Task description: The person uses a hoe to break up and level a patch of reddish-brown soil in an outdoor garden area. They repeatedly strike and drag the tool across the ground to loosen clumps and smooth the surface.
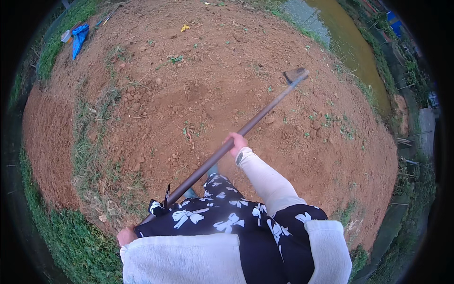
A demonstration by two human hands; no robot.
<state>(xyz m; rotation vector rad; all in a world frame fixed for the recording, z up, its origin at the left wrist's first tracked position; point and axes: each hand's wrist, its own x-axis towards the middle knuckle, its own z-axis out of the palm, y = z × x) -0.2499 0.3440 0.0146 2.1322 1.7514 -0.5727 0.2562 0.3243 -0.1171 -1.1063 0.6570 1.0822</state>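
A hoe with a long brown handle [220,153] slants across the view from lower left to upper right. My right hand [238,143] grips it near the middle of the handle, at the end of a pale sleeve. Down at the lower left, my left hand [127,236] is closed around the rear end of the handle, partly hidden by patterned black cloth. The hoe's blade [295,75] is at the far upper right end, over reddish-brown soil [212,96]; whether it touches the ground I cannot tell.
Clods, roots and green sprigs [174,59] lie about on the soil. A grass strip [94,142] runs along the left. At the upper left are a blue cloth or bag [80,39] and a plastic container [66,37]. Murky water [354,46] borders the ground at the upper right.
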